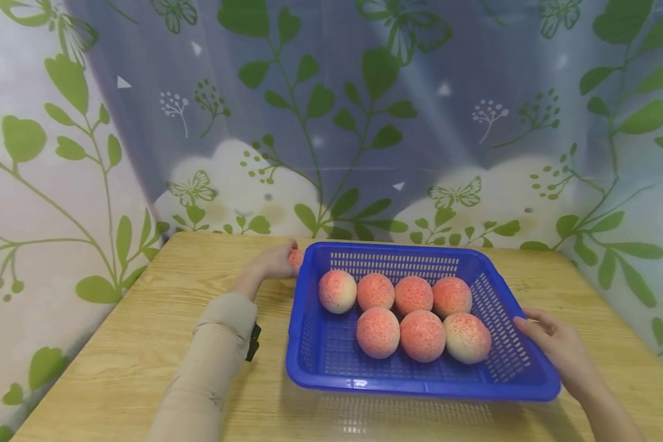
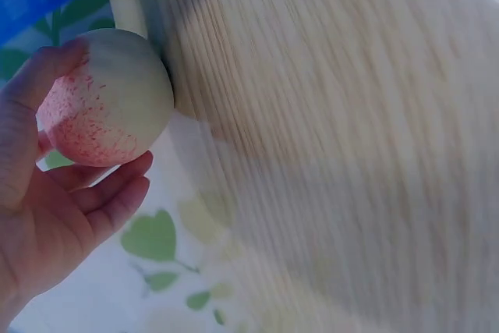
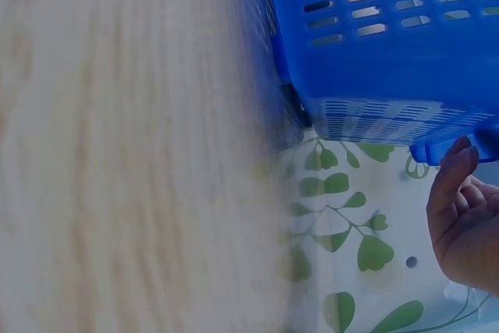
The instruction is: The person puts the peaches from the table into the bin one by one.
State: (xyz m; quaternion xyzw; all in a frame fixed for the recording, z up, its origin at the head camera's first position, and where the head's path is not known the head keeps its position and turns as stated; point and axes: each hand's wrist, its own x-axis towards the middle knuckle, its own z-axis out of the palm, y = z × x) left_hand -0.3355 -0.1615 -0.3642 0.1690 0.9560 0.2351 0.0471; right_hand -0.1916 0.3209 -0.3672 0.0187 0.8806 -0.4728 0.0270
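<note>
My left hand (image 1: 276,261) holds a pink and cream peach (image 2: 109,99) just outside the left back corner of a blue plastic basket (image 1: 425,388). In the left wrist view, the thumb lies on one side of the peach and the fingers on the other. The basket hides part of that peach in the head view. Several more peaches (image 1: 378,332) sit inside the basket in two rows. At the basket's right side, my right hand (image 1: 558,344) grips the rim, its thumb over the top edge. The right wrist view catches those fingers (image 3: 456,173) at the rim.
Beneath everything is a light wood-grain table (image 1: 121,344). Behind it and at both sides hangs a curtain (image 1: 331,123) printed with green leaves and butterflies. A small black object (image 1: 253,341) shows at the left sleeve's cuff.
</note>
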